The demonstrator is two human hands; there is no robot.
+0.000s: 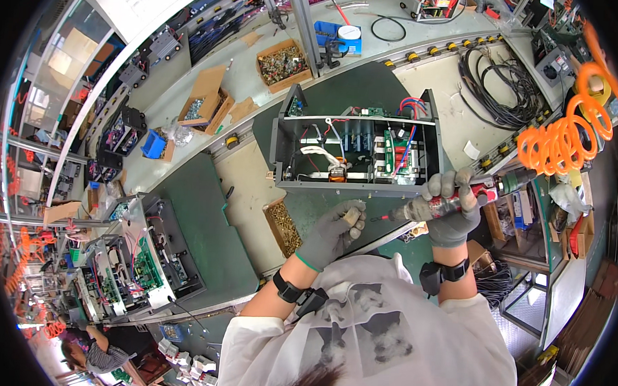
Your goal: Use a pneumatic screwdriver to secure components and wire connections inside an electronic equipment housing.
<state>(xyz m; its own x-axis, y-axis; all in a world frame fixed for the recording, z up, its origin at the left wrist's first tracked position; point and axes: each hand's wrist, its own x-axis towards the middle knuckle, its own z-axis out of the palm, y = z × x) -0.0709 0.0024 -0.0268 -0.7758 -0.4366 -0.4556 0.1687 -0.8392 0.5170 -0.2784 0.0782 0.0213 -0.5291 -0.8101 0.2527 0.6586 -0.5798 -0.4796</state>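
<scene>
In a grey glove, my right hand [454, 212] is wrapped round a red and black power screwdriver [487, 192]. The tool lies nearly level, its bit toward the left. My left hand [335, 231], also gloved, has its fingers pinched together close to the bit's tip; whatever is between them is too small to make out. Just beyond both hands stands an open dark metal equipment case [354, 189], with green circuit boards [398, 155], white cables and red and blue wires inside. A carton of brass-coloured screws [284, 226] sits left of my left hand.
A coiled orange air hose [563, 138] hangs at the right. Black cable [499, 91] lies coiled at the far right. Cartons of small parts [283, 62] and a blue bin [154, 145] stand farther back. Another opened unit [148, 251] is at left. A person [98, 353] is at lower left.
</scene>
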